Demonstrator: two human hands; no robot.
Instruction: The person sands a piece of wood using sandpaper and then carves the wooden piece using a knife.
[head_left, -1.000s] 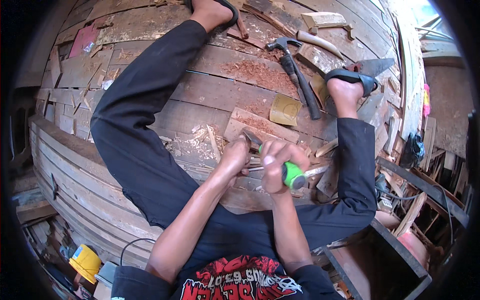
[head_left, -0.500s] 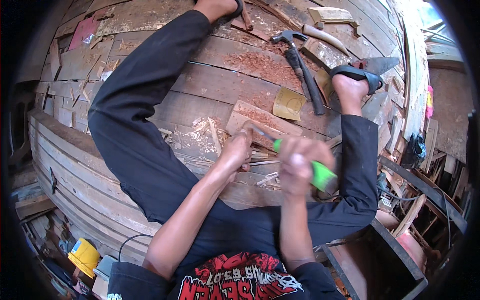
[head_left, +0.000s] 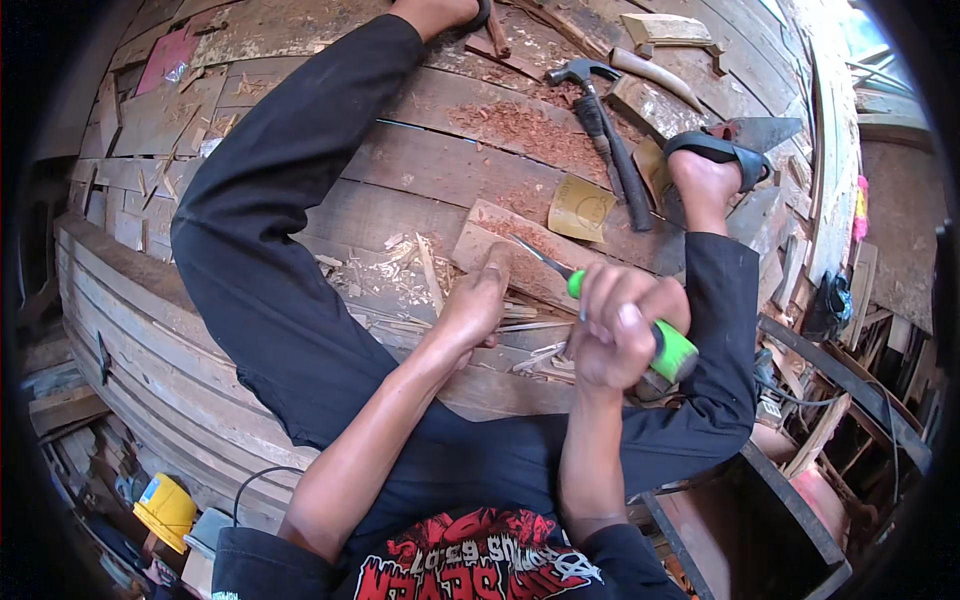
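Worn wooden planks make up the floor (head_left: 400,215), strewn with scraps and shavings. At the left edge runs a row of stacked timbers (head_left: 150,305), with a yellow container (head_left: 166,512) at its near end and a pink sheet (head_left: 168,58) on the far floor. Next comes the person's bent left leg in dark trousers (head_left: 270,190), then a scatter of pale wood chips (head_left: 395,270). Right of the chips, the left hand (head_left: 478,308) is half curled at the near left side of a flat board (head_left: 535,278), its thumb over the wood; whether it grips the board I cannot tell. Reddish shavings lie on the board, which sits on the floor between the legs. To the right, the right hand (head_left: 628,325) is clenched around a green-handled tool (head_left: 674,352), its thin metal blade slanting far and left above the board; contact at the tip is unclear. Beyond lies a yellowish square sheet (head_left: 580,212), with a hammer (head_left: 610,155) farther right, near the sandalled right foot (head_left: 703,180). Near right stands a dark-rimmed box (head_left: 795,500).
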